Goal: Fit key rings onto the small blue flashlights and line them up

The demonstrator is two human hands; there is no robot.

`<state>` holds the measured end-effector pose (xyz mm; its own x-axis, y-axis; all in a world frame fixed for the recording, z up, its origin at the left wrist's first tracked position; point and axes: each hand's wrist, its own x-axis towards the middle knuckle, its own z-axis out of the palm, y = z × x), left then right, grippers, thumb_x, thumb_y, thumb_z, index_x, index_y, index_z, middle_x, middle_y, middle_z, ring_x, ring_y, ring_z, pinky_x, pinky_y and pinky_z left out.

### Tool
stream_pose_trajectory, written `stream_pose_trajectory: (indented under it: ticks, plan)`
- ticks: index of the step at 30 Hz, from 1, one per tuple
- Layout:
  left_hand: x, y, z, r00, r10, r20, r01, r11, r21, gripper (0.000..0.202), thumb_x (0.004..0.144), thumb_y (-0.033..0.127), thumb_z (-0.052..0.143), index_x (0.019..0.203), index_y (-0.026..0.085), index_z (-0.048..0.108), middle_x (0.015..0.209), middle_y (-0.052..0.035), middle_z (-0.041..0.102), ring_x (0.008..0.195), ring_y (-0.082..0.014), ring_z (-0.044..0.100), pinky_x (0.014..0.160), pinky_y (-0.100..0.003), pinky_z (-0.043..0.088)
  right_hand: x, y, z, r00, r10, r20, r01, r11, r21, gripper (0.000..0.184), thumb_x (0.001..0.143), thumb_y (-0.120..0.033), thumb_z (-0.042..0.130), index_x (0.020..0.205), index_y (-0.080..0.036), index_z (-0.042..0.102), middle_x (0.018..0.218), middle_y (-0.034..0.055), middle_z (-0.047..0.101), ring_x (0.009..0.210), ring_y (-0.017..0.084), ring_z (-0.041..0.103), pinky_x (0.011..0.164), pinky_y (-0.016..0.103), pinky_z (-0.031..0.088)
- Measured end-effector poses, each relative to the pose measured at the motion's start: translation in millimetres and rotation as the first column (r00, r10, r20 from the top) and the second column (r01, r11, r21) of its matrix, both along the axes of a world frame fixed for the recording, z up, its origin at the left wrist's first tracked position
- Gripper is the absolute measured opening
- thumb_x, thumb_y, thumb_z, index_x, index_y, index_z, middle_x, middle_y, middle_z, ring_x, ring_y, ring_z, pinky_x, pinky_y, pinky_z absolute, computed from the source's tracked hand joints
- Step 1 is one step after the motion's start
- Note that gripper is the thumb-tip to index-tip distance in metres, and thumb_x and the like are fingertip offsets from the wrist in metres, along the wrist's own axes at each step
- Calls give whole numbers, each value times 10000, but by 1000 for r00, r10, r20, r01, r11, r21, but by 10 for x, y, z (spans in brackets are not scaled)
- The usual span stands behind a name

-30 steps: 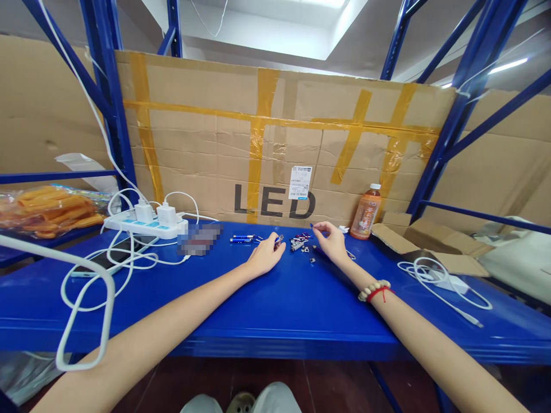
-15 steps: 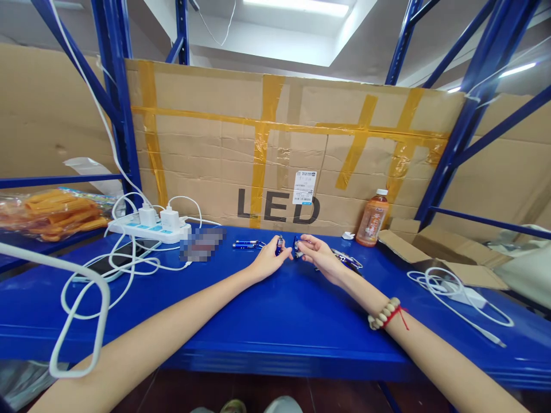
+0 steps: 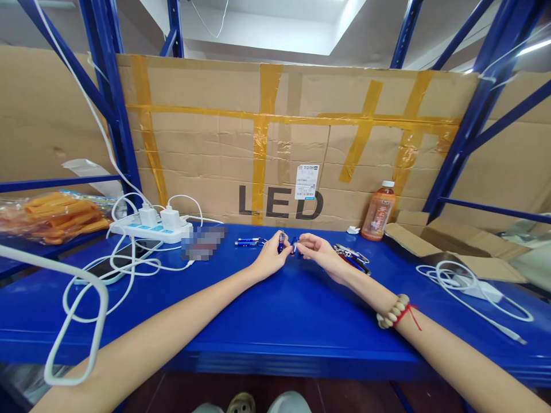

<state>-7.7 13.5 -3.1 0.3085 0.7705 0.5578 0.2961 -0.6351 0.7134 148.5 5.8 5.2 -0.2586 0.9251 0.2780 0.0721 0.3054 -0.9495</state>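
Note:
My left hand (image 3: 270, 256) is closed on a small blue metal tube (image 3: 281, 241) that stands upright, its silvery top end showing. Just to the right, my right hand (image 3: 321, 255) pinches a short blue piece with a shiny metal part (image 3: 295, 245). The two pieces are close together but look apart. Beyond my left hand lie slim blue metal tubes with a key ring (image 3: 249, 242). A pile of similar blue and dark tubes with silver clips (image 3: 353, 258) rests beside my right wrist, partly hidden by it.
On the left of the blue shelf (image 3: 275, 321) are a white power strip (image 3: 150, 229), a phone (image 3: 123, 261) and looped white cables. An orange drink bottle (image 3: 379, 211), an open cardboard box (image 3: 456, 244) and a coiled cable (image 3: 469, 287) stand right. A cardboard sheet (image 3: 206, 155) closes the back.
My right hand has turned the short blue piece and brought it slightly nearer the tube in my left hand. The camera view has shifted a little.

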Motion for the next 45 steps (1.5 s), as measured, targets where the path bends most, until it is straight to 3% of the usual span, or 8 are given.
stream_pose_trajectory:
  ticks: [2, 5, 10, 17, 21, 27, 37, 45]
  plan:
    - [-5, 9, -14, 998, 25, -51, -24, 1000, 20, 81, 790, 186, 422, 736, 199, 362, 701, 22, 532, 682, -111, 536, 688, -241, 406, 6, 10, -14, 999, -9, 41, 7, 999, 32, 409, 645, -387, 658, 989, -212, 521, 808, 4, 613, 704, 106, 570, 584, 219, 441]
    - [-16, 14, -30, 988, 55, -142, -53, 998, 15, 62, 798, 189, 401, 744, 205, 374, 684, 22, 527, 666, -125, 527, 657, -250, 398, 21, 15, -9, 984, -6, 177, -30, 980, 199, 516, 669, -365, 641, 1145, -236, 492, 936, 31, 594, 735, 119, 570, 589, 240, 465]
    - [-22, 16, -37, 986, 34, -163, -35, 999, 0, 52, 804, 216, 392, 756, 211, 375, 671, 28, 503, 654, -127, 509, 647, -250, 396, 72, -1, 50, 901, -109, 421, -82, 907, 413, 281, 725, -327, 589, 961, -187, 649, 893, 59, 610, 726, 137, 571, 614, 263, 470]
    - [-28, 16, -32, 990, 37, -138, -36, 999, 8, 42, 806, 218, 387, 767, 205, 379, 652, 35, 467, 623, -118, 475, 631, -243, 380, 123, 1, 98, 825, -198, 529, -166, 809, 563, 251, 784, -334, 543, 974, -204, 644, 846, 48, 602, 685, 122, 559, 618, 255, 473]
    - [-30, 13, -23, 990, 52, -130, -50, 999, 21, 37, 809, 219, 397, 783, 205, 375, 696, 28, 480, 666, -127, 499, 664, -256, 386, 148, 20, 103, 784, -230, 576, -217, 769, 602, 254, 808, -326, 521, 988, -185, 632, 868, 59, 616, 697, 124, 565, 628, 249, 463]
    - [-30, 21, -20, 987, 121, -110, -117, 992, 42, 57, 809, 220, 419, 777, 204, 374, 720, 17, 512, 689, -133, 510, 696, -263, 391, 157, 16, 61, 642, -326, 694, -289, 736, 613, 276, 828, -309, 487, 1037, -179, 611, 795, 54, 630, 668, 139, 552, 636, 258, 426]
    - [-27, 58, -51, 979, 89, -181, -68, 990, 122, 58, 817, 225, 406, 776, 205, 371, 696, 28, 478, 652, -124, 485, 649, -240, 367, 81, -20, -3, 580, -328, 746, -355, 722, 593, 198, 836, -261, 460, 768, -142, 604, 684, 45, 587, 606, 123, 488, 589, 230, 371]
    - [-34, 27, -7, 989, 65, -130, -47, 989, 143, 111, 805, 199, 414, 712, 195, 353, 636, 47, 437, 593, -100, 446, 616, -223, 345, 30, -36, -43, 532, -441, 722, -326, 680, 656, 159, 838, -210, 443, 838, -145, 588, 680, 31, 532, 596, 116, 457, 577, 217, 341]
